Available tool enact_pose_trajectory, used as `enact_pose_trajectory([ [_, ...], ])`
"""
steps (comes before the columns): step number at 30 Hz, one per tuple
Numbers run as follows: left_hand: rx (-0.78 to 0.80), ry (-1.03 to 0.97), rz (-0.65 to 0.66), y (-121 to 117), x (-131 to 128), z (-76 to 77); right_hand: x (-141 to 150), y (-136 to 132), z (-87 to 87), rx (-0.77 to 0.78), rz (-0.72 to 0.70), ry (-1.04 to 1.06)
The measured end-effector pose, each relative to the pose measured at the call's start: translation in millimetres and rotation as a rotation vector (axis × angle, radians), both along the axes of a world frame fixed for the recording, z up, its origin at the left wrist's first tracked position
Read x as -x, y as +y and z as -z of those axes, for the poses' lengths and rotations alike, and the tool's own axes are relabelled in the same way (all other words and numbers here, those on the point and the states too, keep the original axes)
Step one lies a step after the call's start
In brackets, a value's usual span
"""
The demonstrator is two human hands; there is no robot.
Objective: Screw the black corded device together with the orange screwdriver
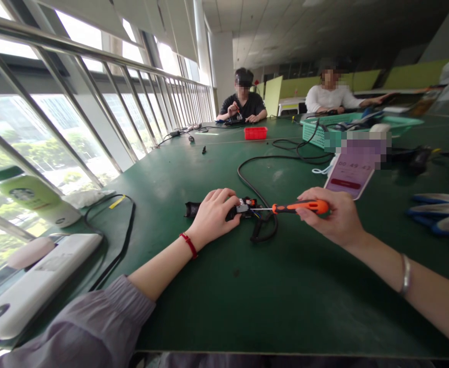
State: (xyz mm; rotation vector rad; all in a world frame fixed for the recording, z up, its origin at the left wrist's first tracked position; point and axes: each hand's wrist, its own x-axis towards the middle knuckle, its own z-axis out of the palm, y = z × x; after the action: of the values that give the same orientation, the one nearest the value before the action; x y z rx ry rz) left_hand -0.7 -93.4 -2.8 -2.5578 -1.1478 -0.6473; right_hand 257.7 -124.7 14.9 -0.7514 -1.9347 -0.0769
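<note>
My left hand [217,212] is closed over a black corded device [193,209], pressing it against the green table. Its right end is uncovered and shows small metal, orange and wired parts; the palm hides its middle, so I cannot tell its exact kind. In my right hand [333,214] is an orange-and-black screwdriver [301,206], lying nearly level. Its thin shaft points left, and the tip reaches the exposed parts beside my left thumb. A black cord [247,163] loops from near the device toward the back of the table.
Right of centre, a phone [350,168] leans near a green basket [312,134]. A red tray [255,133] lies farther back. Gloves [442,212] rest at right; a bottle [36,199] and white device [44,281] stand at left. Two people sit across the table [270,306].
</note>
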Motion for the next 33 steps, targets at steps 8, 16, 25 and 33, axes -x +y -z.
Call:
enact_pose_trajectory([
  [8,0.022,-0.034,-0.121,3.7,2.0,7.0,1.0,-1.9,0.5,0.044,-0.017,0.044],
  [16,0.163,0.015,-0.200,4.1,1.7,4.2,1.2,-2.0,-2.3,-0.007,-0.049,-0.022],
  [25,0.133,-0.006,-0.246,1.4,0.2,4.8,0.1,-1.3,0.5,-0.005,-0.025,-0.033],
  [33,0.173,0.013,-0.243,0.7,-1.1,2.0,1.4,-1.7,1.5,0.087,0.028,0.026],
])
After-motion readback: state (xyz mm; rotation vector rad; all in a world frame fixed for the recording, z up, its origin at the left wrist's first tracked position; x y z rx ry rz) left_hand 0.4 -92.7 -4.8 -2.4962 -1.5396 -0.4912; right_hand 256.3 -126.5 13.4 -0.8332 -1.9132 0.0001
